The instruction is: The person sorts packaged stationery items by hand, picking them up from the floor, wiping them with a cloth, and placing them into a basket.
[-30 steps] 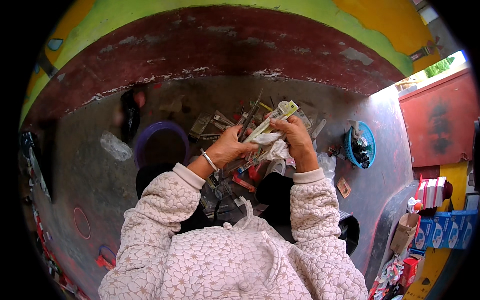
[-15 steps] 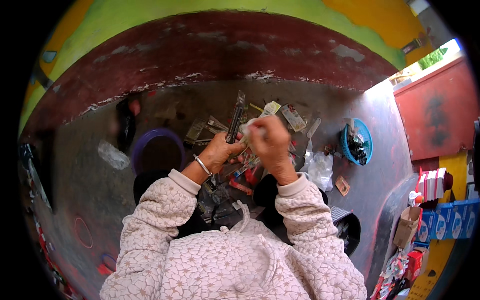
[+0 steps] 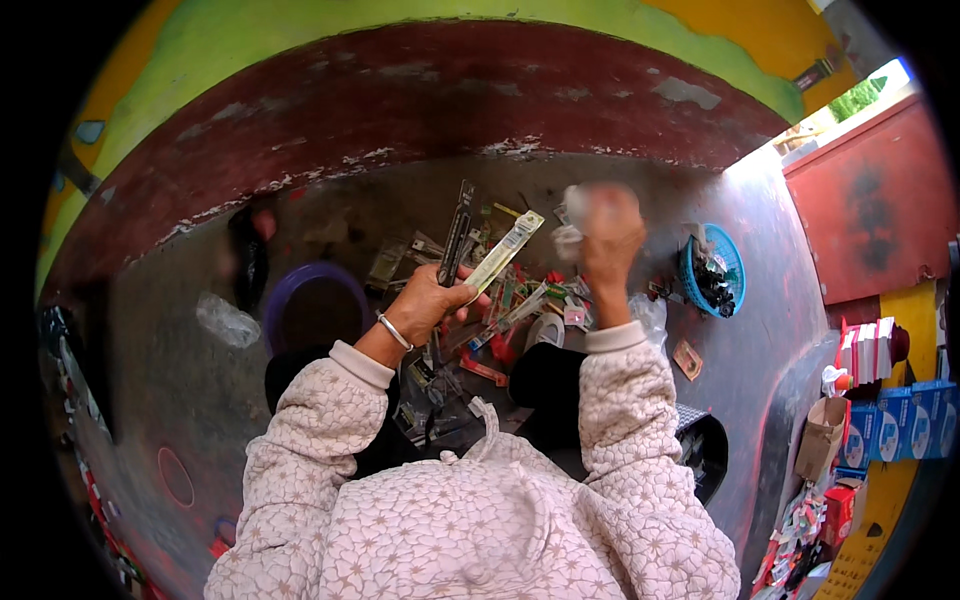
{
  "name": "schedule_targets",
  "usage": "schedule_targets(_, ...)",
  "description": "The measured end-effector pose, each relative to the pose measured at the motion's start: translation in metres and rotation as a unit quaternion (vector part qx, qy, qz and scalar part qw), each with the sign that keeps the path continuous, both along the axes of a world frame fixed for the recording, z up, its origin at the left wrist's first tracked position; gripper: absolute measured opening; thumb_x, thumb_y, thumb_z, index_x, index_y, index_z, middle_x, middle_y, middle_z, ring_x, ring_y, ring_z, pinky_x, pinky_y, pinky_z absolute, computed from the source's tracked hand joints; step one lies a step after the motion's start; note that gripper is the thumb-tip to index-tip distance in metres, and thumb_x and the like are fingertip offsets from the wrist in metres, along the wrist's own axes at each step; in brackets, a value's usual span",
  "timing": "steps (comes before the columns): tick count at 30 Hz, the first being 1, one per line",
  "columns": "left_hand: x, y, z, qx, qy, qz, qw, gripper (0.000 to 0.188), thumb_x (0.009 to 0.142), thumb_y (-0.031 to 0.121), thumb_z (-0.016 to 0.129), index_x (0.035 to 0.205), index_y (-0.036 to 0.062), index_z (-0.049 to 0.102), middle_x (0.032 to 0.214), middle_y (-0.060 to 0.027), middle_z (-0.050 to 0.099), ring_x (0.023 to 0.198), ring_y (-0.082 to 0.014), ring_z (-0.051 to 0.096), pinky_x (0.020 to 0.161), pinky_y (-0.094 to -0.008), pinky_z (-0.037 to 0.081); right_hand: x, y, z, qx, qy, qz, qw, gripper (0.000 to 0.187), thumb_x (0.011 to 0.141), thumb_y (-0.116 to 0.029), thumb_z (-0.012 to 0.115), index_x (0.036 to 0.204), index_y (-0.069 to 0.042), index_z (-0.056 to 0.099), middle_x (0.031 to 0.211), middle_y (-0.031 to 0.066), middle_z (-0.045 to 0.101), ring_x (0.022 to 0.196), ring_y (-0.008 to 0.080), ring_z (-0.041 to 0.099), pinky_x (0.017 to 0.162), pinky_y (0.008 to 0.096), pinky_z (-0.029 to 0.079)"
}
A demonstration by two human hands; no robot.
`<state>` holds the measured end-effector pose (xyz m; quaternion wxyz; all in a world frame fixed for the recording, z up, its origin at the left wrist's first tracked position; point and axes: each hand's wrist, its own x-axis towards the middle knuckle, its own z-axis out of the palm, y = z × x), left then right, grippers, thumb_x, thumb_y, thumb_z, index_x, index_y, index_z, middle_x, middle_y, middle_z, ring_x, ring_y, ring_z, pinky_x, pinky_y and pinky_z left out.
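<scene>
My left hand [image 3: 432, 302], with a silver bangle at the wrist, is closed on the lower ends of two long narrow packs. One is a dark pack [image 3: 457, 232] pointing away from me. The other is a pale yellow-white pack [image 3: 508, 250] slanting up to the right. Off to the right, my right hand [image 3: 612, 245] is raised and smeared by motion. A whitish crumpled wad [image 3: 568, 232] shows at its fingers, too blurred to name more exactly. Below both hands lies a loose pile of small packaged goods [image 3: 515, 305] on the floor.
A purple basin [image 3: 283, 293] stands left of the pile, beside a clear plastic bag [image 3: 226, 318]. On the right are a light blue basket [image 3: 735, 268] holding dark items and a black bin [image 3: 712, 455]. Blue boxes [image 3: 893, 428] line the right edge.
My right hand has moved away from the left hand, to the right, with the whitish wad. The pale yellow-white pack now shows plainly in my left hand beside the dark one.
</scene>
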<state>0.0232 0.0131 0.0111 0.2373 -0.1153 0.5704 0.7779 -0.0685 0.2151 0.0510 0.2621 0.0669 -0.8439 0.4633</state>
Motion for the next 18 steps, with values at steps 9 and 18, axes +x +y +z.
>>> schedule_targets(9,0.001,-0.007,-0.001,0.113,0.019,0.012,0.993,0.024,0.080,0.006,0.057,0.102,0.0001,0.049,0.085,-0.0123,0.064,0.057,-0.0078,0.055,0.045,-0.0178,0.041,0.014,-0.030,-0.023,0.259,0.144,0.095,0.950,0.010,0.075,-0.012,0.062,0.078,-0.007,0.054,0.075,0.0093,0.050,0.065,0.0292,0.054,0.054,0.0370,0.044)
schedule_targets(18,0.003,-0.001,-0.017,0.091,0.020,0.121,0.988,0.023,0.076,0.007,0.063,0.096,0.0047,0.052,0.089,-0.0084,0.062,0.070,-0.0126,0.058,0.060,-0.0238,0.046,0.013,-0.023,-0.042,-0.376,-0.399,0.199,0.812,0.028,0.078,-0.020,0.063,0.093,0.003,0.061,0.076,0.0074,0.061,0.063,0.0136,0.057,0.057,0.0254,0.046)
